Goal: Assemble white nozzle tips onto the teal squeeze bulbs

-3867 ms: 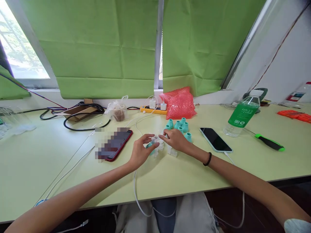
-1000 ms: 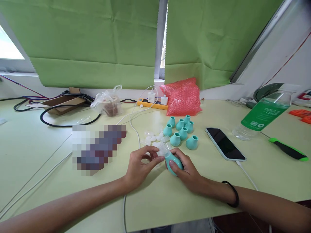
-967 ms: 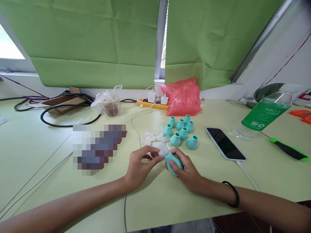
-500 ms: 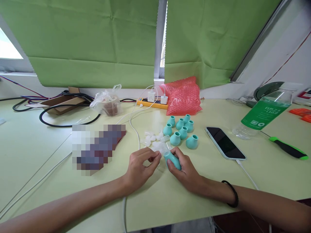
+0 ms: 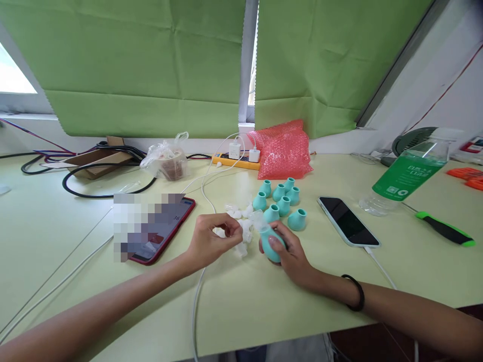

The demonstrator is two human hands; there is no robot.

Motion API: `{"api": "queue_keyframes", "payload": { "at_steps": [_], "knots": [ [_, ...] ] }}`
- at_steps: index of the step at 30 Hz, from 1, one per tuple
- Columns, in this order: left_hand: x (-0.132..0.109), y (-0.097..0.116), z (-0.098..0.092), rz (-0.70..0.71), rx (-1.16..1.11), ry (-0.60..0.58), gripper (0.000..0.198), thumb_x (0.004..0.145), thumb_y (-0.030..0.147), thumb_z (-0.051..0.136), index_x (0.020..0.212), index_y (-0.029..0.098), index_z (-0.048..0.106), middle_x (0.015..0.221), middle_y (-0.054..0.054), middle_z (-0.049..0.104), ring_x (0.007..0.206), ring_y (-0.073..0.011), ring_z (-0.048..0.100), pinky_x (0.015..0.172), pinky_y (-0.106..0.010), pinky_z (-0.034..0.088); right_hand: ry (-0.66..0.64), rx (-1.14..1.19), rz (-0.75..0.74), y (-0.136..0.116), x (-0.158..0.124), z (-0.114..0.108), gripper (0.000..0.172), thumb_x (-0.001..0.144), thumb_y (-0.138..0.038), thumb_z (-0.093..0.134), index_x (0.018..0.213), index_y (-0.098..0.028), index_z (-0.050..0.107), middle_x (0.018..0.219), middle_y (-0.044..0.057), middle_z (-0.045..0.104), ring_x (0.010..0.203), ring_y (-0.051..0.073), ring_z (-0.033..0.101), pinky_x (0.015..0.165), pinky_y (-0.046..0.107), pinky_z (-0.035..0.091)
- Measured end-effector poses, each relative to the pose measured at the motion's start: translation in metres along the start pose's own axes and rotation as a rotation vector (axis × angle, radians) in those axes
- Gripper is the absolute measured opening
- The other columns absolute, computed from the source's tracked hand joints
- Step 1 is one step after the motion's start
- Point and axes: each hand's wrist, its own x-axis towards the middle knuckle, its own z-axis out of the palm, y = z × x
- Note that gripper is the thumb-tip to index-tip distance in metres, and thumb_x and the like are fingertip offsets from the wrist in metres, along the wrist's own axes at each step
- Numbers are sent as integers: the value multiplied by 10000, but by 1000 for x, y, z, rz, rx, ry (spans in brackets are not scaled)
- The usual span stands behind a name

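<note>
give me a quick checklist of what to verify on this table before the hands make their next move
1. Right hand grips a teal bulb: ok.
2. Clear piece fully seated in that bulb's mouth: cannot tell; it shows at the neck.
3. Left hand free of any small piece: cannot tell; its fingertips hide the spot.
4. Loose clear pieces close to the left hand: ok.
5. Standing teal bulbs upright: ok.
6. White cable away from the left hand: not ok; it runs beneath.

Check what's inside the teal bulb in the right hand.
A translucent piece shows at the mouth of the teal bulb; the opaque bulb and right hand hide anything within.
</note>
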Motion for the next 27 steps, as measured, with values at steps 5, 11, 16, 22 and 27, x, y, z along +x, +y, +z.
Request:
{"api": "queue_keyframes", "payload": {
  "at_steps": [5, 11, 16, 22, 27],
  "knots": [
    [9, -18, -6, -63, 175, 23, 74, 637, 128, 541, 594, 126, 602, 533, 3, 583, 485, -84, 500, 497, -188, 430, 23, 46, -42, 1, 1, -2, 200, 804, -391, 396, 786, -192, 391, 601, -31, 433, 449, 65, 331, 390, 184, 276],
    [8, -36, -2, 114, 497, -229, 174, 749, 160, 475, 714, 150, 645, 634, -44, 616, 614, -138, 534, 550, -236, 407, -70, -162, -72, -4, 0, -1, 165, 734, -329, 506, 779, -179, 455, 634, -23, 439, 549, 86, 393, 489, 198, 339],
    [-1, -15, -3, 131, 321, -43, 211, 808, 207, 414, 841, 131, 608, 647, -39, 600, 577, -111, 516, 533, -214, 401, -100, -455, -218, -11, -1, 1, 140, 714, -279, 511, 655, -175, 437, 609, -16, 441, 564, 104, 415, 544, 228, 365],
    [-23, 17, 6, 194, 295, -325, 279, 789, 319, 420, 591, 142, 506, 508, -11, 488, 471, -101, 436, 452, -217, 324, -243, -655, -441, -11, -12, 6, 82, 726, -252, 459, 703, -173, 463, 607, 11, 517, 559, 124, 488, 535, 240, 390],
    [-29, 16, 13, 60, 56, -475, 407, 850, 275, 274, 462, 166, 331, 424, 31, 330, 396, -66, 278, 420, -215, 253, -390, -636, -512, -13, -17, 6, 126, 765, -267, 414, 766, -163, 484, 619, 28, 558, 555, 127, 506, 523, 237, 400]
  ]
}}
